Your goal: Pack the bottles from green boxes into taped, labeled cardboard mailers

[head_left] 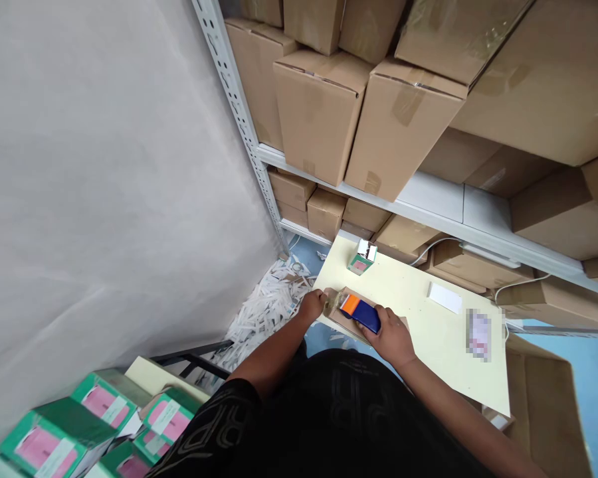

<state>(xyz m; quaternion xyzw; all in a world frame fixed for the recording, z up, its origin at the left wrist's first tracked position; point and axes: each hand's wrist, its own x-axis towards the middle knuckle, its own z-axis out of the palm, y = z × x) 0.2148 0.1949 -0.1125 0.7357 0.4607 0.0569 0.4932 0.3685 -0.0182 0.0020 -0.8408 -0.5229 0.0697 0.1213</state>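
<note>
My right hand (393, 337) is wrapped around a blue and orange tape dispenser (367, 315), which lies tilted over a small cardboard box (346, 322) at the near left edge of the table. Shiny brownish tape (337, 303) shows at the dispenser's left end. My left hand (313, 305) is closed at the left end of that box, its fingertips curled on the cardboard beside the tape. Just behind stands a green and white carton (362, 257) with a pink label and its top flaps raised.
The pale yellow table (408, 292) also bears a white box (444, 297) and a blurred-out item (478, 334). Metal shelving (274, 157) full of cardboard boxes rises behind. Paper strips (269, 299) litter the floor by the grey wall. Green cartons (54, 425) are stacked lower left; a large open carton (543, 392) stands right.
</note>
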